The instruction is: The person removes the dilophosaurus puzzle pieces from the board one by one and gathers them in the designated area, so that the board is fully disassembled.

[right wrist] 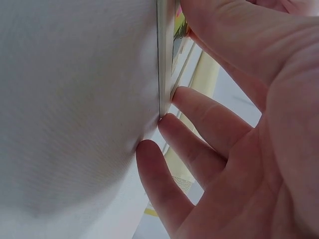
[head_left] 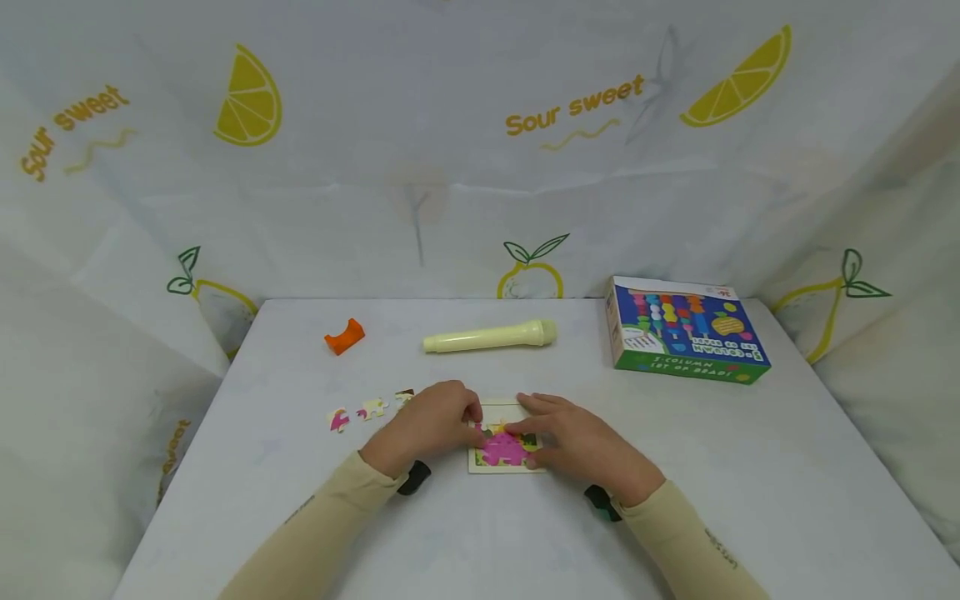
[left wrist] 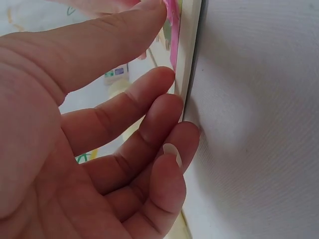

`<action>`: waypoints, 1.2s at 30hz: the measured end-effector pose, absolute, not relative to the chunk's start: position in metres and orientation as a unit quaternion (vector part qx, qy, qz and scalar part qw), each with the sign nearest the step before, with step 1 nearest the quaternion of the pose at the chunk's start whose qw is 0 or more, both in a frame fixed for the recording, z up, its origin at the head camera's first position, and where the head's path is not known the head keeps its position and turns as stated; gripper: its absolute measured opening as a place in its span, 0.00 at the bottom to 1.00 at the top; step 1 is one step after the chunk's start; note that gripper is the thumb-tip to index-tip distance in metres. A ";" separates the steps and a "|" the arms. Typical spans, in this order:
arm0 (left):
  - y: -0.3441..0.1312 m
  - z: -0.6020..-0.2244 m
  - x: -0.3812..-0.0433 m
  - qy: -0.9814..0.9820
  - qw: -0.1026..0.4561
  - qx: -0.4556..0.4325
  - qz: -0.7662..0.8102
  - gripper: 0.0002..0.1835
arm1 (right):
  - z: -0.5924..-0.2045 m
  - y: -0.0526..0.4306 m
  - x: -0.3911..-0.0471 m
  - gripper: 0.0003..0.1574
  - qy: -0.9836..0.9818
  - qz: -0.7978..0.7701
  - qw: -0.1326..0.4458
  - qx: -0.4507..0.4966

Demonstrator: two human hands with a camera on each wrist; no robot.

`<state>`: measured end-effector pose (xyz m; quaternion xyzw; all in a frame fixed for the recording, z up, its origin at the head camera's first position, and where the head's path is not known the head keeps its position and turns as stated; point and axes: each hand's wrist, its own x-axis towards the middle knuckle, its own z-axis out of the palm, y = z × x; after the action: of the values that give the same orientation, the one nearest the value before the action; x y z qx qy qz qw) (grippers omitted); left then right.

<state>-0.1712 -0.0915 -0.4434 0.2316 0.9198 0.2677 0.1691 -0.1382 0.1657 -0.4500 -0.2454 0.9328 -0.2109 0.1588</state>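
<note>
A small jigsaw puzzle (head_left: pixel 504 450) lies in a pale frame tray (head_left: pixel 495 469), its picture mostly pink with green and yellow parts. On its left side, my left hand (head_left: pixel 433 425) touches the picture with the thumb. The other fingers bend loosely along the tray's edge in the left wrist view. From the right, my right hand (head_left: pixel 581 437) reaches over the puzzle with thumb and forefinger on it. Its other fingers (right wrist: pixel 204 117) rest around the tray's rim and the table. Left of the tray lie loose puzzle pieces (head_left: pixel 372 408), one partly hidden behind my left hand.
A pale yellow toy microphone (head_left: pixel 487 337) lies behind the tray. Farther left is an orange curved block (head_left: pixel 345 337). A bead set box (head_left: pixel 686 329) stands at the back right. White printed cloth (head_left: pixel 375 167) hangs behind and beside the white table (head_left: pixel 465 542).
</note>
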 end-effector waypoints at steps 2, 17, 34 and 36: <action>-0.091 -0.444 -0.171 0.920 0.165 0.234 0.266 0.11 | -0.450 0.166 -0.138 0.32 0.933 -0.210 0.158 -0.246; -0.088 -0.447 -0.169 0.923 0.157 0.239 0.257 0.11 | -0.450 0.167 -0.139 0.31 0.935 -0.205 0.158 -0.243; -0.086 -0.444 -0.165 0.924 0.156 0.216 0.275 0.11 | -0.451 0.167 -0.139 0.32 0.934 -0.205 0.151 -0.252; -0.086 -0.444 -0.165 0.923 0.157 0.212 0.278 0.11 | -0.451 0.167 -0.139 0.32 0.934 -0.204 0.151 -0.252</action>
<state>-0.1649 -0.0860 -0.4444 0.2120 0.9235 0.2784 0.1574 -0.1393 0.1669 -0.4508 -0.2521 0.9338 -0.2042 0.1509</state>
